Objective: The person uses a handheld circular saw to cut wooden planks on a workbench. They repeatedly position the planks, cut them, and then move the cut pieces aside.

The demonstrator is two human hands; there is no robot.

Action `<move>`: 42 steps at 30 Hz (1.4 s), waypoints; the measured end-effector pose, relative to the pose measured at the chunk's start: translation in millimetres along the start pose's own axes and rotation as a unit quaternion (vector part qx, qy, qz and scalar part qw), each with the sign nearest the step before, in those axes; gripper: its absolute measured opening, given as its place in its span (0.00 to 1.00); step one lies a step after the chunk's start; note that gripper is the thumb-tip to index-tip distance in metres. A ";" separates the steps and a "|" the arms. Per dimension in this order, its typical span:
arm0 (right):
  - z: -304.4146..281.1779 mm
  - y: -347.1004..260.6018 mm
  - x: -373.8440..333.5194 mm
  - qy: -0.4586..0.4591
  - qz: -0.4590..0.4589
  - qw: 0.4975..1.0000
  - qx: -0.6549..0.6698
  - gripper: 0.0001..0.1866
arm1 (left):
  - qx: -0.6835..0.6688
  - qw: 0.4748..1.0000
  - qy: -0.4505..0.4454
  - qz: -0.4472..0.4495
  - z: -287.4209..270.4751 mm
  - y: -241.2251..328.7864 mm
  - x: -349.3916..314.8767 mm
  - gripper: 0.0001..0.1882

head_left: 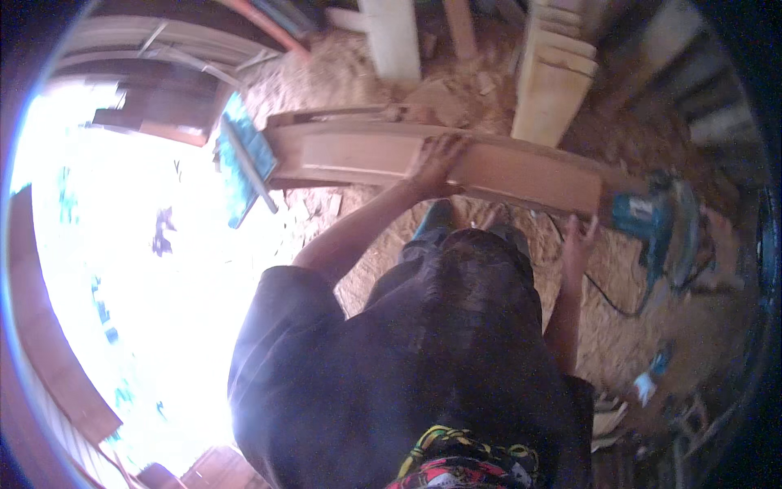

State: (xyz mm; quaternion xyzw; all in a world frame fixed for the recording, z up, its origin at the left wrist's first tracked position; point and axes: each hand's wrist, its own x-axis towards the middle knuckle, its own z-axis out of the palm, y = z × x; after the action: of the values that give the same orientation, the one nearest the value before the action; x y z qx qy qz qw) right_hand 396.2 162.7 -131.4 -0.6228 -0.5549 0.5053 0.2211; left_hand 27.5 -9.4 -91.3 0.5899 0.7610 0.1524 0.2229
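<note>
A long reddish-brown wooden board (521,175) lies across in front of me, on a longer wooden beam or narrow bench. My left hand (440,165) rests flat on its upper face near the middle, fingers spread toward the far side. By the near edge, farther right, is my right hand (579,238), its fingers apart and close to or touching the wood. Just right of that hand, a blue power tool (639,216) sits at the board's end, with a rounded guard and a dark cable (607,297) trailing below.
At the left end stands a blue piece with a grey bar (248,159). Pale planks (554,85) and a whitish board (391,41) stand beyond the work. Sawdust (366,253) covers the ground. A small blue-and-white item (648,383) lies at lower right. Bright glare hides the left.
</note>
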 end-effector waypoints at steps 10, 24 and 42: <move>8.6 28.7 -79.1 -0.010 -0.017 0.999 0.027 0.21 | 0.053 0.869 0.427 -0.246 -64.3 -199.9 -192.8 0.48; 79.1 -14.0 -146.7 -0.098 -0.065 0.986 -0.121 0.18 | -0.467 0.597 0.385 -0.527 -68.4 -326.9 -326.1 0.36; 186.0 -95.2 -113.5 -0.393 -0.095 0.913 0.058 0.22 | -0.474 0.832 0.216 -0.190 17.4 -28.6 -130.5 0.17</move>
State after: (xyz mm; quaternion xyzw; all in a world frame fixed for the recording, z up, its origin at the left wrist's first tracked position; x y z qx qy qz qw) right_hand 203.3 33.0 -81.1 -0.3048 -0.6233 0.7169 0.0677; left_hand 39.5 -143.3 -99.5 0.2081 0.7213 0.5726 0.3294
